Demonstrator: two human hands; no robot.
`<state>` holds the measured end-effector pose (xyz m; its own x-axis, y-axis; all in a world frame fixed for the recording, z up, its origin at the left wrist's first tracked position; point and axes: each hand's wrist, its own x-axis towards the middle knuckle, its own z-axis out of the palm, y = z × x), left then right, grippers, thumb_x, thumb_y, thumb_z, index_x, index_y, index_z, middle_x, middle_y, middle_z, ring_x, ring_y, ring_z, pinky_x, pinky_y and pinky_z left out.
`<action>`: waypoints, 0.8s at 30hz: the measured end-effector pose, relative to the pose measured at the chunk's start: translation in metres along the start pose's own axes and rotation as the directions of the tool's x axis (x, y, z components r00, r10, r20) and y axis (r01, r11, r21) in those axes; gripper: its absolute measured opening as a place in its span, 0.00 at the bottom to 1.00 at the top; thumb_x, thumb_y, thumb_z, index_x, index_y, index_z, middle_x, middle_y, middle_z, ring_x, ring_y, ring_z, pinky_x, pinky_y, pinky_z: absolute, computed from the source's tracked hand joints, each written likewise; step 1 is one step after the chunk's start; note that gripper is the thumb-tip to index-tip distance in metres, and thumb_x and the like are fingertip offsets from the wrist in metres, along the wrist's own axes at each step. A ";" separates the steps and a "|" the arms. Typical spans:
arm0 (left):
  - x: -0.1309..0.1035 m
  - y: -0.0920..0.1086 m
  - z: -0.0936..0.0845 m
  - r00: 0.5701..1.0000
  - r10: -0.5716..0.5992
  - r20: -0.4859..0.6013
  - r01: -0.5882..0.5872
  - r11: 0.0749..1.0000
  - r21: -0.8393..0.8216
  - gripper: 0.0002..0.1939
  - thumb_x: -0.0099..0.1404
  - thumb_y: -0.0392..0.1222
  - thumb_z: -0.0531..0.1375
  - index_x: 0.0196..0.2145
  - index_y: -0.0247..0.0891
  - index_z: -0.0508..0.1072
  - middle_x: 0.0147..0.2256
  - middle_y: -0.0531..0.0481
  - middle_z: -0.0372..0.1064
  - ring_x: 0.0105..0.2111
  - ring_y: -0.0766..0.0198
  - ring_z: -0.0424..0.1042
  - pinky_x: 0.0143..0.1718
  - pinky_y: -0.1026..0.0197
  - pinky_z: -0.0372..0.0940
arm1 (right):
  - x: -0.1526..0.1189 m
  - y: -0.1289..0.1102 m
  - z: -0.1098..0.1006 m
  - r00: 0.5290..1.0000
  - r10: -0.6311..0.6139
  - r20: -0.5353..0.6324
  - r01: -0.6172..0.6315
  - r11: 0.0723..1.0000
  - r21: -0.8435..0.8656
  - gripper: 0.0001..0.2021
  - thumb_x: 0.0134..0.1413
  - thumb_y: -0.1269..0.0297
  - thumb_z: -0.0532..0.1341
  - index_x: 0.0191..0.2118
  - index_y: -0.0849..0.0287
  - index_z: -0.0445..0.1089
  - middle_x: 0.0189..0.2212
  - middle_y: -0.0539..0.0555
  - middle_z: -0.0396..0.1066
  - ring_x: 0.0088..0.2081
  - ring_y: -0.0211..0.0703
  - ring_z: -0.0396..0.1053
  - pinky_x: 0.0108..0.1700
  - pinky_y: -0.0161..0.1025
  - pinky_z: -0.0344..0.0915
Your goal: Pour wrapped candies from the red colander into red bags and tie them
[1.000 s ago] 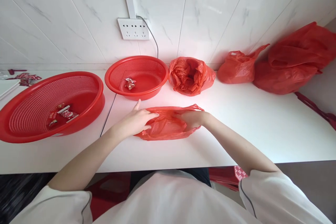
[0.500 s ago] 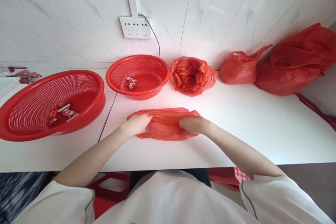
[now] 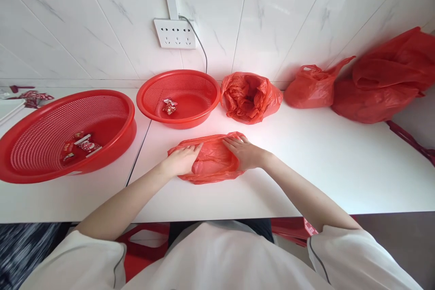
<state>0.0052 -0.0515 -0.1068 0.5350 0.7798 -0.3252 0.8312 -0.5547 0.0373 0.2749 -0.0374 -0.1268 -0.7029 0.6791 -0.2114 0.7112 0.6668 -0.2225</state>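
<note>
A thin red plastic bag [image 3: 215, 159] lies on the white counter in front of me, its mouth spread and facing up. At the bag's left end is my left hand [image 3: 183, 160], palm down with fingers stretched over the rim and pointing inward. My right hand [image 3: 247, 152] rests on the right end, its fingers straight and slightly apart along the far rim. Both hands touch the plastic without closing round it. Folds and the hands hide parts of the rim.
A large red basket [image 3: 127, 133] and a smaller red basket [image 3: 185, 123] hold a few wrapped sweets. An open red bag [image 3: 270, 99], a red bag with handles [image 3: 311, 88] and bulky red bags [image 3: 377, 99] stand along the wall. A power socket [image 3: 176, 34] is above.
My right hand has come out of the bag onto its right rim, fingers now straight. The bag's mouth is wider, and its right end has shifted left. My left hand has flattened on the rim.
</note>
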 end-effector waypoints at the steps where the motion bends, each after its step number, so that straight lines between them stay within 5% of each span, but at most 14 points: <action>1: 0.001 -0.001 0.001 0.999 -0.023 0.026 0.023 1.000 -0.016 0.44 0.53 0.30 0.57 0.66 0.29 0.46 0.60 0.30 0.57 0.57 0.45 0.63 0.54 0.50 0.59 | 0.002 0.004 0.003 0.999 0.021 0.050 -0.022 0.999 0.034 0.52 0.45 0.53 0.64 0.68 0.73 0.37 0.67 0.72 0.40 0.68 0.61 0.38 0.66 0.55 0.32; 5: 0.001 -0.007 0.000 0.996 -0.040 0.074 0.052 0.986 -0.161 0.38 0.55 0.30 0.56 0.63 0.37 0.54 0.61 0.36 0.58 0.57 0.49 0.63 0.52 0.53 0.61 | 0.005 0.012 0.008 0.992 0.041 0.121 -0.057 0.990 0.132 0.52 0.45 0.53 0.64 0.68 0.70 0.36 0.67 0.71 0.41 0.67 0.61 0.40 0.65 0.52 0.42; 11: -0.007 -0.001 -0.023 0.999 0.021 -0.049 -0.043 0.853 -0.520 0.34 0.55 0.54 0.63 0.58 0.43 0.65 0.58 0.42 0.62 0.57 0.49 0.62 0.54 0.53 0.59 | 0.001 0.008 -0.008 1.000 0.004 0.007 -0.005 0.987 0.164 0.46 0.45 0.54 0.66 0.67 0.66 0.47 0.66 0.68 0.47 0.66 0.60 0.46 0.64 0.50 0.46; 13: -0.009 0.001 -0.029 0.993 -0.020 -0.115 -0.075 0.644 -0.761 0.30 0.59 0.58 0.59 0.56 0.42 0.68 0.52 0.43 0.68 0.50 0.54 0.67 0.51 0.54 0.62 | -0.002 0.004 -0.021 0.994 -0.042 -0.103 0.061 0.979 0.193 0.37 0.51 0.52 0.63 0.64 0.64 0.56 0.63 0.65 0.55 0.63 0.56 0.53 0.63 0.47 0.50; 15: -0.007 -0.002 -0.031 0.986 -0.136 -0.101 -0.060 0.280 -0.958 0.30 0.62 0.61 0.54 0.54 0.38 0.69 0.45 0.42 0.71 0.43 0.59 0.71 0.44 0.58 0.66 | -0.004 -0.003 -0.034 0.973 -0.078 -0.218 0.125 0.970 0.211 0.25 0.59 0.54 0.57 0.58 0.62 0.64 0.55 0.62 0.67 0.55 0.50 0.65 0.58 0.44 0.57; 17: -0.001 -0.009 -0.028 0.968 -0.249 0.012 -0.022 -0.133 -0.991 0.33 0.63 0.64 0.51 0.52 0.31 0.69 0.40 0.40 0.72 0.38 0.62 0.72 0.38 0.62 0.68 | -0.005 -0.011 -0.046 0.952 -0.100 -0.289 0.158 0.970 0.183 0.18 0.63 0.57 0.54 0.52 0.60 0.70 0.45 0.58 0.74 0.45 0.47 0.71 0.53 0.43 0.61; 19: 0.007 -0.018 -0.025 0.945 -0.299 0.133 -0.012 -0.436 -0.900 0.36 0.62 0.66 0.50 0.47 0.27 0.69 0.38 0.37 0.72 0.37 0.61 0.73 0.37 0.63 0.70 | -0.004 -0.019 -0.055 0.933 -0.127 -0.337 0.181 0.975 0.132 0.16 0.63 0.58 0.53 0.48 0.59 0.72 0.40 0.57 0.76 0.42 0.46 0.72 0.51 0.43 0.61; 21: 0.016 -0.025 -0.025 0.927 -0.331 0.176 -0.057 -0.589 -0.806 0.36 0.61 0.67 0.51 0.44 0.26 0.68 0.39 0.34 0.72 0.41 0.59 0.74 0.40 0.64 0.71 | -0.002 -0.029 -0.063 0.912 -0.141 -0.386 0.195 0.975 0.103 0.15 0.64 0.59 0.53 0.47 0.58 0.73 0.41 0.57 0.76 0.43 0.46 0.71 0.49 0.42 0.61; 24: 0.027 -0.029 -0.028 0.906 -0.408 0.115 -0.210 -0.668 -0.714 0.31 0.61 0.63 0.55 0.46 0.30 0.67 0.43 0.36 0.71 0.46 0.57 0.73 0.44 0.63 0.72 | -0.002 -0.049 -0.078 0.887 -0.130 -0.444 0.184 0.979 0.082 0.15 0.65 0.60 0.51 0.47 0.58 0.72 0.40 0.57 0.75 0.41 0.45 0.71 0.46 0.41 0.61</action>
<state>-0.0004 -0.0064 -0.0904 0.1277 0.8992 -0.4185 -0.5592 0.4138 0.7184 0.2425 -0.0475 -0.0417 -0.7109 0.6519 0.2639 0.5661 0.7531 -0.3353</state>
